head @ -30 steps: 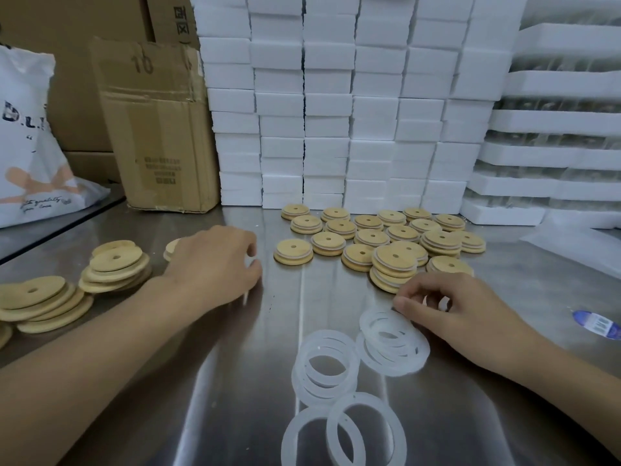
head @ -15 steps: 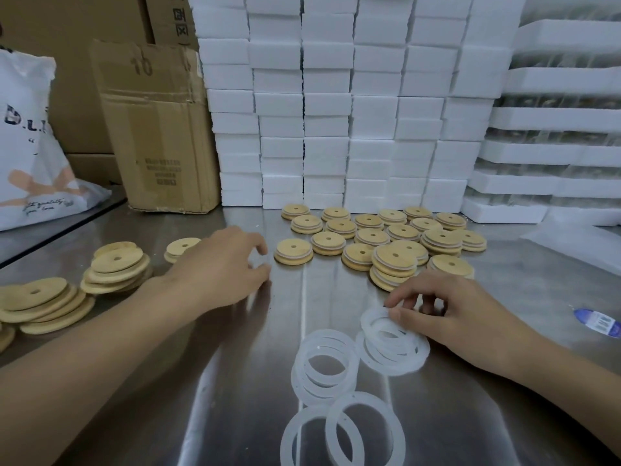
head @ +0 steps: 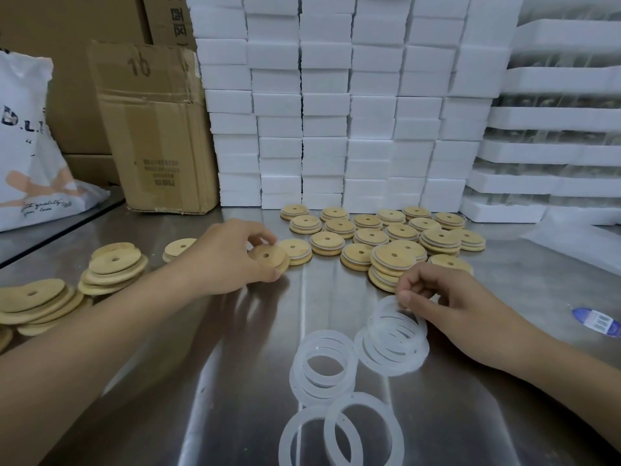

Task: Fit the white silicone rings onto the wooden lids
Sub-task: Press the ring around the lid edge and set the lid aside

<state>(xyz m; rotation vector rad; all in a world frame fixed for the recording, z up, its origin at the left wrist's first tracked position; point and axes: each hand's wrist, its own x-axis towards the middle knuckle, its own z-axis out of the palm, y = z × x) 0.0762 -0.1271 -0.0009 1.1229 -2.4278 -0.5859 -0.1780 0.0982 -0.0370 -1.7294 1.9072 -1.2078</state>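
Note:
My left hand (head: 228,260) grips a round wooden lid (head: 268,258) with a centre hole, tilted just above the steel table (head: 235,381). My right hand (head: 447,304) pinches the top edge of a white silicone ring (head: 389,317), lifting it off a pile of rings (head: 393,348). More rings lie nearer me, one loose pile (head: 322,368) and two overlapping rings (head: 342,435). Bare wooden lids are stacked at the left (head: 114,270), (head: 33,302). Lids with white rings on them (head: 386,237) spread across the middle back.
Stacked white foam blocks (head: 336,112) wall off the back, with foam trays (head: 554,129) at the right. A cardboard box (head: 154,129) and a white printed bag (head: 27,146) stand at the back left. A blue-labelled item (head: 596,321) lies at the right edge.
My left hand moved right from the bare stacks and now holds a wooden lid. My right hand has pinched a ring and raised its edge off the pile.

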